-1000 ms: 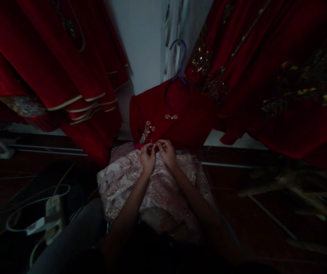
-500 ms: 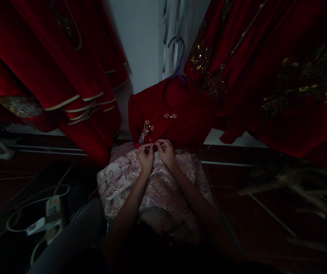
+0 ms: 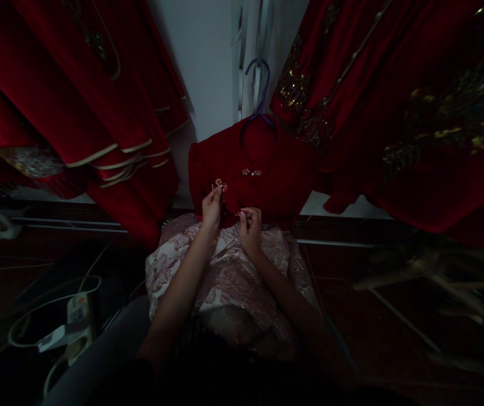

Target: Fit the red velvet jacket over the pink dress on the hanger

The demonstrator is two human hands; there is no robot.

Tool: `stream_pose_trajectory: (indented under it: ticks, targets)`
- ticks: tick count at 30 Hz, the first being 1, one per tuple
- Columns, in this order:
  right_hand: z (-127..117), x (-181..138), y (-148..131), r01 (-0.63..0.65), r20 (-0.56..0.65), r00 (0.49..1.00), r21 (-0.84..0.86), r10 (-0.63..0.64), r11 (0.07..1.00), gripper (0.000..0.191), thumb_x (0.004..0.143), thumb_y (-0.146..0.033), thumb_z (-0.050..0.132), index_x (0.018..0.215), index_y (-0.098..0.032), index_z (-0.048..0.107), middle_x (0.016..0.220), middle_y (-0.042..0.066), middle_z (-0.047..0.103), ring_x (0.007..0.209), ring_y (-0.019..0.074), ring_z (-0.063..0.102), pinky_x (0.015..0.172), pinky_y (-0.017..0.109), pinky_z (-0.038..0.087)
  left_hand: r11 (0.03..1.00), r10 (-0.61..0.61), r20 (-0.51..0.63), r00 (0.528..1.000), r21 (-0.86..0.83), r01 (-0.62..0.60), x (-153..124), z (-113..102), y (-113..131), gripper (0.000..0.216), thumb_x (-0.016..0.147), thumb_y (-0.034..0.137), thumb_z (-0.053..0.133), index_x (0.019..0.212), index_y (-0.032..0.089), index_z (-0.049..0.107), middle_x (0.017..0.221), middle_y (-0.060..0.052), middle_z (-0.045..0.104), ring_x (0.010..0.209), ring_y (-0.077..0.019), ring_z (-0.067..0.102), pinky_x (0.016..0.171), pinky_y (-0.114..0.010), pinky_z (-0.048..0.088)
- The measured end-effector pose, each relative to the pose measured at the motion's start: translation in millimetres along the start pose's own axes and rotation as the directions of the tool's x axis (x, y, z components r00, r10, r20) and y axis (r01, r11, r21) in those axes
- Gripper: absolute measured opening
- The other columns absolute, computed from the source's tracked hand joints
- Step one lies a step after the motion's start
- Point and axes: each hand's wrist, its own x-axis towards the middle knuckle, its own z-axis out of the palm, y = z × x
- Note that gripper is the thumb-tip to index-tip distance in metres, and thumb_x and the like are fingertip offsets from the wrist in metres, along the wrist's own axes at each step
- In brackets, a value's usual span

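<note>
A red blouse [image 3: 293,169] hangs in front of me on a purple hanger [image 3: 263,96], its lower part resting by my lap. A small beaded clasp [image 3: 251,173] crosses its chest. To the left of that sits a sparkling beaded ornament [image 3: 220,184]. My left hand [image 3: 211,210] is closed in a pinch with its fingertips at this ornament; whatever lies between them is too dark to name. Lower down, my right hand [image 3: 251,226] pinches near the blouse's bottom edge, where a tiny shiny bit shows at the fingertips.
Patterned pink and silver fabric [image 3: 174,248] covers my lap. Red garments with pale piping [image 3: 115,149] hang at left, others with gold sequins [image 3: 295,90] at right. A white power strip [image 3: 79,321] with cables lies at lower left. Wooden pieces [image 3: 419,270] appear at right.
My hands were close together at the blouse's lower edge. The left has moved up and slightly left to the beaded ornament; the right has shifted a little to the right.
</note>
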Motion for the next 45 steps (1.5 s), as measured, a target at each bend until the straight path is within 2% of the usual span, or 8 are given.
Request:
stream_pose_trajectory:
  ticks: [4, 10, 18, 23, 28, 33, 38, 45]
  targets:
    - [0, 1, 2, -0.002, 0.018, 1.000, 0.015, 0.002, 1.000, 0.016, 0.094, -0.028, 0.046, 0.101, -0.019, 0.057, 0.101, 0.007, 0.052, 0.087, 0.0139, 0.054, 0.080, 0.029, 0.048, 0.929, -0.159, 0.115, 0.981, -0.318, 0.188, -2, 9, 6, 0.023, 0.081, 0.029, 0.067, 0.098, 0.014, 0.069, 0.101, -0.006, 0.073, 0.089, -0.0120, 0.068, 0.088, -0.023, 0.051]
    - [1, 2, 5, -0.024, 0.032, 0.999, 0.031, 0.023, 0.999, 0.016, 0.094, -0.029, 0.048, 0.101, -0.019, 0.058, 0.100, 0.006, 0.053, 0.084, 0.0125, 0.055, 0.076, 0.026, 0.048, 0.913, -0.125, 0.073, 0.989, -0.383, 0.144, -7, 9, 11, 0.021, 0.078, 0.029, 0.071, 0.095, 0.016, 0.071, 0.100, -0.005, 0.073, 0.089, -0.0124, 0.068, 0.089, -0.024, 0.051]
    - [2, 1, 6, -0.037, 0.026, 0.999, 0.060, 0.036, 0.998, 0.016, 0.093, -0.030, 0.048, 0.100, -0.019, 0.058, 0.099, 0.005, 0.054, 0.084, 0.0124, 0.055, 0.076, 0.026, 0.048, 0.998, -0.024, -0.117, 0.993, -0.058, 0.017, 5, 13, -2, 0.014, 0.068, 0.026, 0.071, 0.075, 0.015, 0.071, 0.076, -0.001, 0.072, 0.072, -0.0101, 0.065, 0.075, -0.021, 0.048]
    - [2, 1, 7, -0.045, 0.019, 0.999, 0.055, 0.044, 0.997, 0.015, 0.093, -0.030, 0.048, 0.098, -0.019, 0.057, 0.098, 0.005, 0.054, 0.084, 0.0131, 0.055, 0.077, 0.027, 0.047, 0.918, 0.146, 0.125, 0.981, 0.353, -0.182, 2, 31, 19, 0.020, 0.077, 0.032, 0.063, 0.079, 0.014, 0.070, 0.077, -0.004, 0.071, 0.073, -0.0131, 0.063, 0.071, -0.023, 0.048]
    - [2, 1, 7, -0.051, 0.035, 0.998, 0.057, 0.049, 0.997, 0.015, 0.093, -0.030, 0.048, 0.100, -0.019, 0.057, 0.098, 0.005, 0.054, 0.085, 0.0133, 0.055, 0.079, 0.028, 0.047, 0.379, 0.337, 0.588, 0.735, 0.630, -0.678, 1, 57, 66, 0.025, 0.086, 0.034, 0.057, 0.104, 0.019, 0.065, 0.104, -0.008, 0.066, 0.097, -0.0201, 0.060, 0.083, -0.031, 0.048]
    - [1, 1, 5, -0.053, 0.037, 0.998, 0.048, 0.051, 0.997, 0.016, 0.093, -0.030, 0.048, 0.100, -0.019, 0.057, 0.099, 0.006, 0.054, 0.086, 0.0136, 0.055, 0.079, 0.028, 0.047, -0.266, 0.198, 0.837, 0.511, 0.547, -0.794, 12, 79, 90, 0.028, 0.087, 0.032, 0.056, 0.107, 0.014, 0.062, 0.118, -0.016, 0.057, 0.113, -0.0311, 0.051, 0.092, -0.043, 0.043]
    - [1, 2, 5, -0.050, 0.045, 0.998, 0.036, 0.048, 0.998, 0.016, 0.093, -0.029, 0.047, 0.099, -0.019, 0.057, 0.099, 0.005, 0.053, 0.083, 0.0128, 0.054, 0.077, 0.027, 0.046, -0.423, 0.087, 0.934, 0.345, 0.349, -0.836, 27, 89, 93, 0.024, 0.091, 0.028, 0.049, 0.101, 0.011, 0.062, 0.111, -0.018, 0.059, 0.109, -0.0308, 0.053, 0.092, -0.047, 0.041]
    - [-5, 6, -11, 0.005, -0.177, 0.984, -0.020, -0.008, 1.000, 0.010, 0.090, -0.029, 0.050, 0.093, -0.019, 0.052, 0.094, 0.005, 0.050, 0.083, 0.0140, 0.050, 0.072, 0.028, 0.044, -0.366, 0.053, 0.981, 0.189, 0.195, -0.910, 37, 84, 99, 0.027, 0.096, 0.025, 0.035, 0.095, 0.015, 0.060, 0.084, -0.007, 0.064, 0.091, -0.0190, 0.055, 0.109, -0.044, 0.033]
